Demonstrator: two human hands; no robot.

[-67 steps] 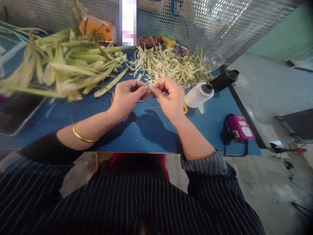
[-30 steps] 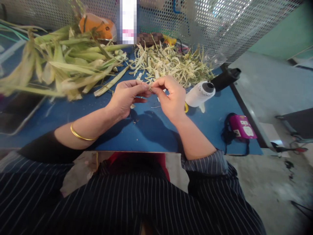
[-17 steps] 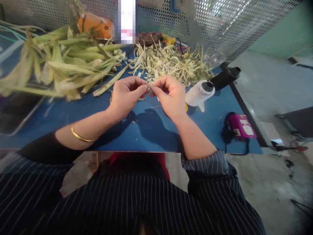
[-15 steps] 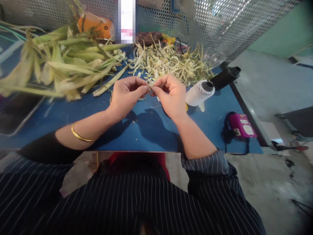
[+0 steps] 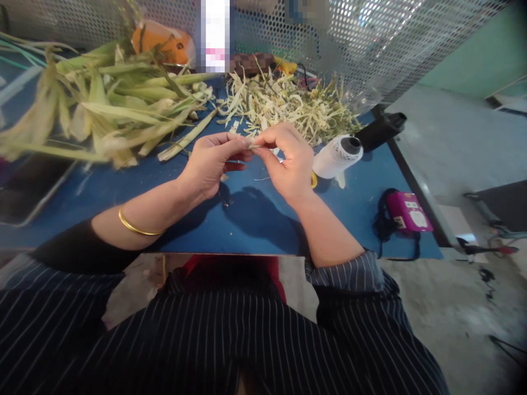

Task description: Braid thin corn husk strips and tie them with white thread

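Observation:
Over the middle of the blue table, my left hand (image 5: 212, 164) and my right hand (image 5: 288, 159) meet fingertip to fingertip. Both pinch a small pale-green piece (image 5: 252, 146), mostly covered by the fingers; it looks like a bit of husk. Behind my right hand spreads a heap of thin, pale husk strips (image 5: 288, 104). Larger green husk leaves (image 5: 123, 104) are piled to the left. Just right of my right hand a white thread cone (image 5: 336, 158) leans, with a yellow ring-shaped thing (image 5: 314, 179) partly showing beside it.
A black cone (image 5: 382, 131) lies at the table's right edge. Nearer to me are a purple box (image 5: 409, 212) and a black cable. A dark tray (image 5: 33, 189) is at the left. Behind the heaps stand an orange object (image 5: 162, 45) and a perforated metal screen (image 5: 349, 49).
My left hand has turned slightly, its lower fingers now showing beneath the thumb. My right fingers have shifted a little, and more of the pale-green piece shows between the fingertips.

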